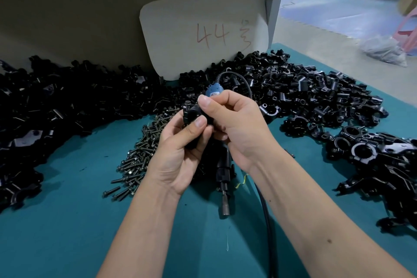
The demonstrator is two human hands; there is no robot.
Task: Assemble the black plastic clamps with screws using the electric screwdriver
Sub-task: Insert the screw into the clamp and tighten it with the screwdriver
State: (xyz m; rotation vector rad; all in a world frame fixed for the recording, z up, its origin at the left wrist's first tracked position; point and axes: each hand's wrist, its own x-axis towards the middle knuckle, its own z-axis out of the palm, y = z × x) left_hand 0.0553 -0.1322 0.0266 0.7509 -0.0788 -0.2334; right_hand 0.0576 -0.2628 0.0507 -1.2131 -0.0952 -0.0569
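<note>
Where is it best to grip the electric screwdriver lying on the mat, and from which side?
Probably the thick black body of the screwdriver, from above with the right hand: it lies flat, bit toward the person, cable end away.

Bare mat (pixel 67 221) lies open at front left. Clamp heaps (pixel 56 108) wall the left and right (pixel 338 101), screws (pixel 140 156) spread mid-table, and the screwdriver (pixel 223 171) and cord (pixel 266 221) cross the near centre

a factory assembly bench: heaps of black clamp parts (pixel 316 97), loose screws (pixel 140 153), numbered cardboard sign (pixel 203 34)
</note>
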